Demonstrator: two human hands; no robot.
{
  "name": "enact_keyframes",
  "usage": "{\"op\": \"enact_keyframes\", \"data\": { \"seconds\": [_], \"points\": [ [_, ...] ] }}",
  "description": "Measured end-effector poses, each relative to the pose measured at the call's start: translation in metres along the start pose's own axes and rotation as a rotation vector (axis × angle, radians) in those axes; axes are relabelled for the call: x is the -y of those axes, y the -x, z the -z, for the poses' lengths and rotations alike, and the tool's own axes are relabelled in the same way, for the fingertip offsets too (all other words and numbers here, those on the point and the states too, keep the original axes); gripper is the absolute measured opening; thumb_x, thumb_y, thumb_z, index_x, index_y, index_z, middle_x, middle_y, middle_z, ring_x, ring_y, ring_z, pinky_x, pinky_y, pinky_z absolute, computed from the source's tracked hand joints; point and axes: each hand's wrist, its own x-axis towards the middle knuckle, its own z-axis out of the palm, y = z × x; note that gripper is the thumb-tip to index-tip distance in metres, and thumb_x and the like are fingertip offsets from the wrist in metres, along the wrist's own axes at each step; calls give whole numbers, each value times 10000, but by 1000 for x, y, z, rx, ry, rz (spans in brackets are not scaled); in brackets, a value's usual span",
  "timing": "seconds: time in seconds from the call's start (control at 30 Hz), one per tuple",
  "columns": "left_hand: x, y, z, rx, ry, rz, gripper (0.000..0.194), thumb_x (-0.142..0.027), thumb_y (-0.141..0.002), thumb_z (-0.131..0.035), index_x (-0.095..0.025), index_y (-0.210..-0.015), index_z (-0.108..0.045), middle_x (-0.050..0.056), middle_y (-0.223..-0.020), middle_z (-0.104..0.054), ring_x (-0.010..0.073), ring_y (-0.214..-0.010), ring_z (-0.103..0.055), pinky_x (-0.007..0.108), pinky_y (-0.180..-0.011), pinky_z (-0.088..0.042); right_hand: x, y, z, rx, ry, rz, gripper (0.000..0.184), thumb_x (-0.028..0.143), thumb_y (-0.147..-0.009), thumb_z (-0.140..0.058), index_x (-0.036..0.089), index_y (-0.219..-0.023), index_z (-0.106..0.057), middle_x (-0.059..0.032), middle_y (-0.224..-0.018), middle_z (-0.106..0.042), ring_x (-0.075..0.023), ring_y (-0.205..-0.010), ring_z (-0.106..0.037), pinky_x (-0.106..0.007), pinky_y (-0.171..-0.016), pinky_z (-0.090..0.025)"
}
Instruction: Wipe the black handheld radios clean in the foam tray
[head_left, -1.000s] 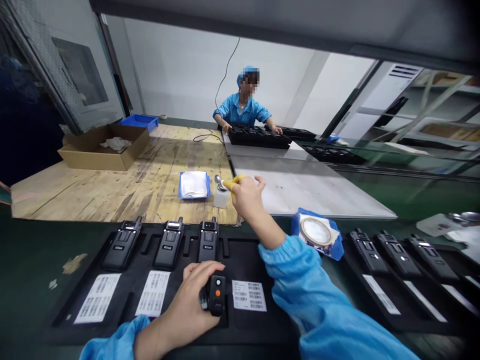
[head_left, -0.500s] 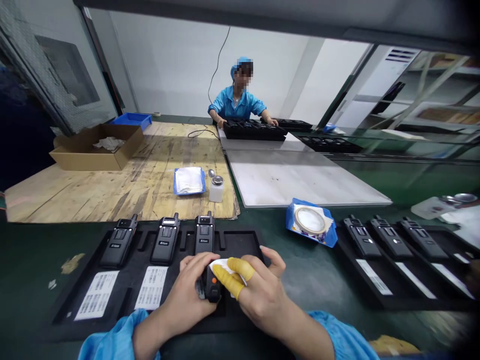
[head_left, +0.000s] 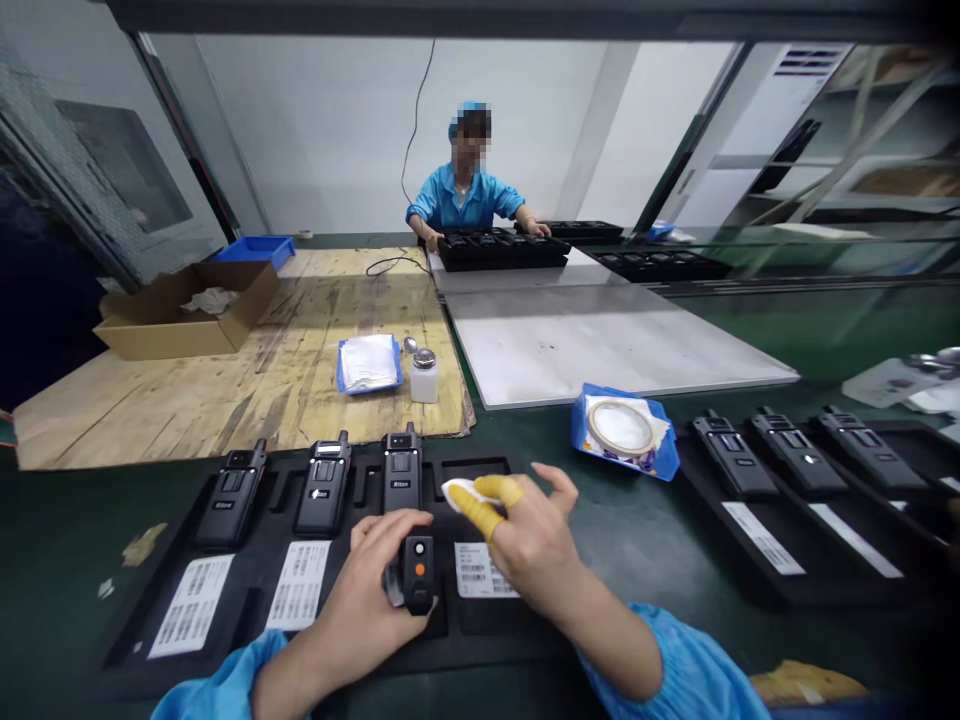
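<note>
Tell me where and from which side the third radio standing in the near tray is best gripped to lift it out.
Grip the third radio by its two long side edges near the top, coming straight down from above. It lies face up in the tray with its antenna stub pointing away, and the radio beside it leaves only narrow gaps, so a thumb-and-finger pinch seems the likely fit. The left hand grips the upright radio much that way.

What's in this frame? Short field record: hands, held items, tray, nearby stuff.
left hand: grips a black radio, orange button facing up
right hand: yellow finger cots, pinching a white wipe just above the tray
tray: black, three radios standing in the back slots, barcode labels in front
nearby: tape roll in a blue pack, small bottle on the wooden board
co-worker: far end, hands on another tray
</note>
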Motion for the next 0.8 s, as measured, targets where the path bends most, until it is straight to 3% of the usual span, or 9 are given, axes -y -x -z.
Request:
{"op": "enact_keyframes", "data": {
  "seconds": [0.13, 0.23, 0.3, 0.47, 0.63, 0.7, 0.8],
  "points": [
    [-13, -28, 7, 51, -93, 126, 735, -233, -627, -705, -212, -1310, -433, 98, -1244, -585, 304, -1174, -508, 438, -985, -411, -43, 11, -11, -44, 105, -232, 320, 82, -821, -475, 245, -992, -690, -35, -889, -612, -147, -810, -523, -432, -934, -239],
    [-29, -68, 3, 136, -190, 210, 915, -415, -677, -695, -176, -1428, -229, 124, -1075, -665, 324, -1011, -620, 397, -802, -496, -63, 18, -19, -66, 132, -317, 290, 74, -815, -482, 212, -942, -703, -45, -885, -607, -160, -814, -527, -437, -914, -255],
    [-39, -95, -7, 194, -320, 224, 944, -468, -689, -678, -152, -1435, -192, 115, -923, -695, 332, -888, -664, 366, -696, -495, -69, 22, -24, -45, 125, -333, 296, 59, -804, -477, 199, -934, -704, -46, -879, -604, -161, -813, -526, -434, -906, -265],
    [-48, -143, -43, 179, -511, 207, 896, -436, -698, -680, -87, -1399, -244, 179, -957, -689, 350, -902, -663, 367, -699, -484, -73, 27, -27, -33, 111, -361, 269, 71, -784, -477, 183, -887, -700, -46, -855, -596, -170, -821, -522, -437, -906, -274],
    [-46, -159, -66, 138, -616, 238, 866, -406, -737, -683, -35, -1389, -250, 236, -952, -668, 388, -893, -655, 407, -720, -488, -77, 30, -27, -37, 86, -363, 202, 106, -794, -498, 160, -820, -691, -58, -845, -601, -171, -814, -527, -422, -898, -277],
    [-49, -158, -63, 130, -658, 230, 848, -440, -767, -662, -35, -1391, -257, 225, -900, -673, 387, -861, -658, 412, -717, -492, -79, 30, -29, -41, 55, -381, 216, 112, -803, -486, 162, -840, -693, -57, -840, -599, -173, -812, -522, -425, -899, -273],
    [-58, -144, -44, 130, -698, 157, 722, -486, -843, -548, -59, -1377, -315, 201, -860, -671, 395, -839, -655, 428, -702, -499, -80, 28, -30, -47, -6, -453, 275, 101, -786, -466, 162, -921, -698, -68, -849, -595, -183, -830, -510, -428, -892, -259]
  ]
}}
